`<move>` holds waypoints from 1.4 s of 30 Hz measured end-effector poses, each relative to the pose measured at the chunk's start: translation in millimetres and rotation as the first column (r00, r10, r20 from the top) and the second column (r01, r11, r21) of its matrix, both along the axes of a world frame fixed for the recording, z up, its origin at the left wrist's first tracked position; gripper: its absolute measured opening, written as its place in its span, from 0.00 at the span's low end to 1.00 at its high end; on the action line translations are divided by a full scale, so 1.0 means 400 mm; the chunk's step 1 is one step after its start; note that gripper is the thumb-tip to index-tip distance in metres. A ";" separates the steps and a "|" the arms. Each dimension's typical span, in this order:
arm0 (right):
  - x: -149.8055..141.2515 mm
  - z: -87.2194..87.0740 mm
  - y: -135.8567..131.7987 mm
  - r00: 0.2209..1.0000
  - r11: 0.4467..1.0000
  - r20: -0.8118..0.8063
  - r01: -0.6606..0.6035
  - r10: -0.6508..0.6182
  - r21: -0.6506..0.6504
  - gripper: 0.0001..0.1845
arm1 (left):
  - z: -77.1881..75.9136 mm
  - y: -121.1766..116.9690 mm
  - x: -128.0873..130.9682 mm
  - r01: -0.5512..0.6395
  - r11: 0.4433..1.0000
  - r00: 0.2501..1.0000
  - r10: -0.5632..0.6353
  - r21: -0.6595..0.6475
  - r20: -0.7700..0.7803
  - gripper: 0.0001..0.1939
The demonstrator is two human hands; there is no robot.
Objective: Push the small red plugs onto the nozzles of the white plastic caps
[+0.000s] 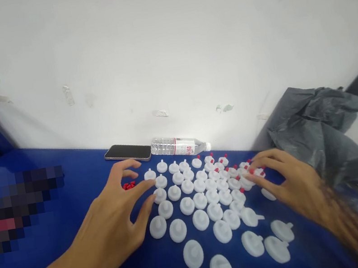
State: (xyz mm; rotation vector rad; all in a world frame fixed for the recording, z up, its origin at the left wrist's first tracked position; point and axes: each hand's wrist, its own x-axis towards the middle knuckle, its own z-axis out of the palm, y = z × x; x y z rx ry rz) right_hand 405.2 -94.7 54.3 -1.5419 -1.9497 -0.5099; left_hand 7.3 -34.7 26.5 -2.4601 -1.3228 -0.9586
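White discs (pixel 200 201) near bottle (pixel 163 146), label (pixel 186 146) illegible

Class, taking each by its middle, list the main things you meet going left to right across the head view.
Left hand, dark-screened phone, clear bottle on its side, right hand, grey plastic bag. The white pieces spread too widely to be placed.
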 end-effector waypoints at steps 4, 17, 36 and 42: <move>0.021 0.005 -0.010 0.990 0.966 0.027 0.138 -0.135 -0.218 0.15 | -0.008 0.031 -0.012 -0.073 0.996 0.977 0.082 0.054 -0.195 0.17; 0.018 -0.017 -0.018 0.921 0.863 0.226 0.379 -0.317 -0.333 0.10 | -0.008 0.041 -0.011 -0.333 0.935 0.844 0.238 -0.121 -0.481 0.12; 0.019 -0.054 -0.019 0.938 0.929 0.283 0.271 -0.197 -0.252 0.13 | -0.020 0.044 -0.022 -0.260 0.962 0.851 0.187 -0.084 -0.490 0.17; -0.008 -0.012 -0.018 0.954 0.945 0.201 0.260 -0.220 -0.199 0.19 | -0.012 0.046 -0.016 -0.304 0.945 0.826 0.198 -0.122 -0.528 0.16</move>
